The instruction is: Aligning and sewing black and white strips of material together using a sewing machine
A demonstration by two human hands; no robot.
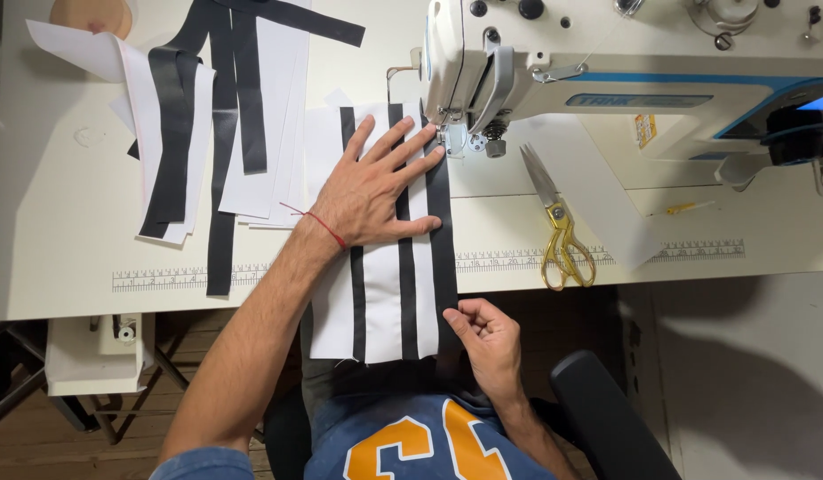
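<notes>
My left hand lies flat, fingers spread, on a white fabric panel with black stripes, its fingertips close to the presser foot of a white sewing machine. A red thread band circles that wrist. My right hand pinches the near end of the rightmost black strip at the table's front edge. The panel hangs over the edge toward my lap.
Gold-handled scissors lie right of the panel. Loose black strips and white fabric pieces are piled at the left. A printed ruler runs along the table front. A black chair arm is at lower right.
</notes>
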